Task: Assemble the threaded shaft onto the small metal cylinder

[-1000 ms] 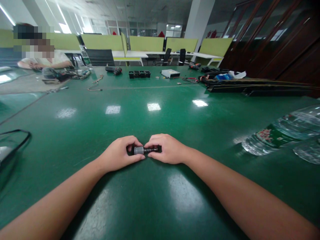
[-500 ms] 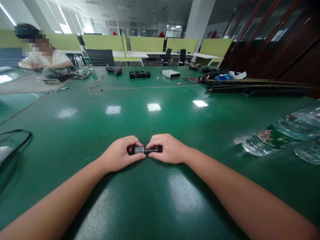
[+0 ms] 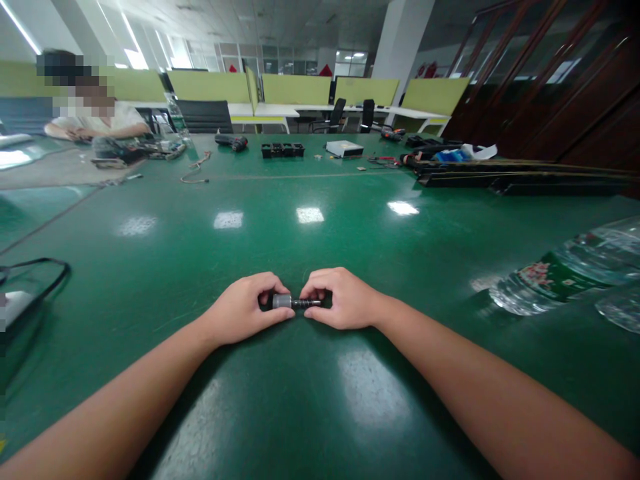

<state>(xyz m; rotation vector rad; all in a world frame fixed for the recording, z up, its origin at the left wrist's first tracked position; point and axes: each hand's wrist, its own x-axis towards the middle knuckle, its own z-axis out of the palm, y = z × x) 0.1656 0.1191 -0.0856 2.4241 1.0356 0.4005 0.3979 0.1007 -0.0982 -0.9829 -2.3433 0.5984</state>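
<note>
A small grey cylinder [image 3: 283, 301] with a dark, ribbed shaft [image 3: 303, 303] lies level, low over the green table [image 3: 310, 253]. My left hand [image 3: 253, 307] pinches the grey cylinder between thumb and fingers. From the other side, my right hand [image 3: 337, 298] has its thumb and fingertips closed round the shaft's right end. The fingertips of the two hands are a small gap apart, with part of the shaft showing between them.
Clear bottles [image 3: 565, 277] lie at the right. A black cable [image 3: 50, 263] loops at the left edge. Toward the back are a black block [image 3: 283, 151], a silver box [image 3: 345, 149], a power tool [image 3: 231, 141] and long black parts [image 3: 500, 177]. A person [image 3: 95, 113] sits back left.
The whole view has shifted slightly. My right fingertips have moved a little away from the left ones, along the shaft, so more of it shows between the hands.
</note>
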